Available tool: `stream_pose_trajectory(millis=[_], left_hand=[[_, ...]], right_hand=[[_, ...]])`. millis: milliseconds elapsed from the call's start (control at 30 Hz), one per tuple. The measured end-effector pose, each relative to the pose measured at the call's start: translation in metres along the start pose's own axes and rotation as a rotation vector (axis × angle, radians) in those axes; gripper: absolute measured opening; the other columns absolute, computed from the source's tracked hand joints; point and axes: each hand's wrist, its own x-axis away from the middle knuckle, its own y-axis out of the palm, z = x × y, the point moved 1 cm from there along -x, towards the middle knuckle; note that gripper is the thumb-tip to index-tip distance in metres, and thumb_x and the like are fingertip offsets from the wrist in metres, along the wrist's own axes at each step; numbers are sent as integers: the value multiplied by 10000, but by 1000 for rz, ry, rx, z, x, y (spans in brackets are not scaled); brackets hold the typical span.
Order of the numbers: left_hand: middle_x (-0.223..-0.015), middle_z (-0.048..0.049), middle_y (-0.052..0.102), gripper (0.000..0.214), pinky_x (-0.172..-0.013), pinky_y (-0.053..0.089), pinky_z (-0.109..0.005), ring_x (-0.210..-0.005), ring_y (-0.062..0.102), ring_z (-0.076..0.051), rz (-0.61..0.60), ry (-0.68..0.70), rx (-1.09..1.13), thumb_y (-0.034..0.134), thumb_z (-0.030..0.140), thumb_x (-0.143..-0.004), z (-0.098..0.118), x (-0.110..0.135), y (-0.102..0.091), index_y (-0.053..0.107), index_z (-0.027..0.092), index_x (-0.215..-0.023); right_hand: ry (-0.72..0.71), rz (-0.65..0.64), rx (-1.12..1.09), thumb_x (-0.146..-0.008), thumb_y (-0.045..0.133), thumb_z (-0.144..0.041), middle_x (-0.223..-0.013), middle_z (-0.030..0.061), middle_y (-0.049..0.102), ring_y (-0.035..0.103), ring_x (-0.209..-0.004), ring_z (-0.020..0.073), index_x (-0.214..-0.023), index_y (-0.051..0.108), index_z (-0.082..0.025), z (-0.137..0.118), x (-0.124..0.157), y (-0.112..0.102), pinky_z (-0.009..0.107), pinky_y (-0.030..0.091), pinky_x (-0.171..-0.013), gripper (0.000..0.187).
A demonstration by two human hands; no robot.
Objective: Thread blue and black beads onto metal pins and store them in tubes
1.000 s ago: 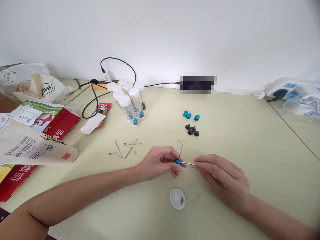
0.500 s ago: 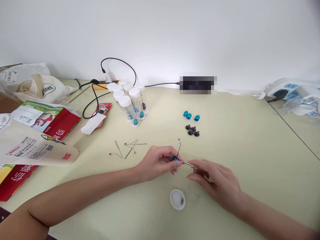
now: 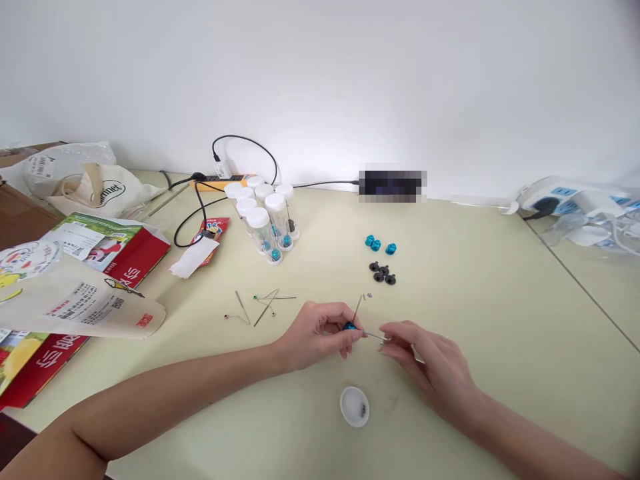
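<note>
Blue bead (image 3: 350,327) is kept pinched by the left hand (image 3: 315,333); the wire (image 3: 373,335) running from it is now gripped closer in by curled fingertips of the right hand (image 3: 430,367).

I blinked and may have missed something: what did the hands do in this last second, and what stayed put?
The left hand, pinching the blue bead on the bent wire, edged slightly left; the right hand followed, fingers curling closer on the wire's other end. Nothing taken up or let go. White cup, vials, loose beads and pins lie unmoved; only the camera tipped.
</note>
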Motion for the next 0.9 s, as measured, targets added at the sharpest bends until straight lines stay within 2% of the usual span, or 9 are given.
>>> stream_pose_trajectory(millis=[100,233,300,433,500,600,800,867,900], left_hand=[[-665,-27,594,221,-581,515,-255,-582,568,-112,14,-16,78,641,322,-804,1,-3,0,647,109,-861],[-654,-31,595,251,-579,504,-261,-557,560,-109,4,-34,54,635,343,-806,0,-4,3,652,99,-864],[-684,-32,597,255,-578,501,-261,-574,565,-113,32,-23,51,638,357,-800,-1,-4,4,649,108,-853],[-670,-16,590,262,-583,506,-263,-578,564,-118,73,-6,71,653,377,-781,-3,-5,5,638,119,-830],[-694,-23,609,261,-584,502,-260,-573,563,-112,88,3,86,656,375,-779,-3,-7,4,634,119,-819],[-756,-53,650,268,-581,499,-258,-580,572,-111,101,1,123,654,373,-783,-2,-9,2,630,112,-838],[-757,-68,659,309,-587,509,-266,-592,587,-121,56,-34,167,673,406,-761,-1,-11,2,629,109,-834],[-746,-59,648,315,-613,516,-278,-599,591,-124,53,-38,154,682,403,-754,-1,-11,2,635,110,-856],[-751,-59,649,316,-630,520,-285,-607,595,-126,57,-40,146,688,400,-750,-1,-11,2,637,111,-868]], right_hand=[[-53,59,68,-900,486,-81,-927,64,606,603,-698,123,-1013,571,-207,4,-1,-1,226,466,-582,189],[-31,42,-11,-908,438,-74,-819,38,615,597,-663,123,-1044,591,-215,5,-2,-3,224,465,-563,249],[78,8,-121,-937,409,-135,-737,20,605,566,-574,109,-1054,586,-212,1,-4,-3,213,454,-509,226],[419,-102,-387,-976,367,-266,-594,-35,535,504,-441,93,-1054,555,-206,-8,-10,-2,190,431,-410,212],[467,-118,-435,-978,362,-286,-598,-38,535,524,-446,92,-1045,552,-201,-10,-13,-2,189,451,-419,219],[331,-81,-315,-952,431,-268,-713,7,611,595,-577,113,-1059,554,-202,-5,-14,-3,188,488,-469,176],[-165,69,82,-907,470,-106,-871,71,694,671,-725,160,-1098,561,-183,5,-8,-7,263,553,-639,224],[-243,41,111,-896,471,-91,-889,83,701,682,-780,183,-1114,557,-169,3,-6,-9,288,563,-678,247],[-225,16,88,-899,464,-93,-875,80,702,682,-774,182,-1102,564,-167,2,-6,-9,287,563,-676,238]])
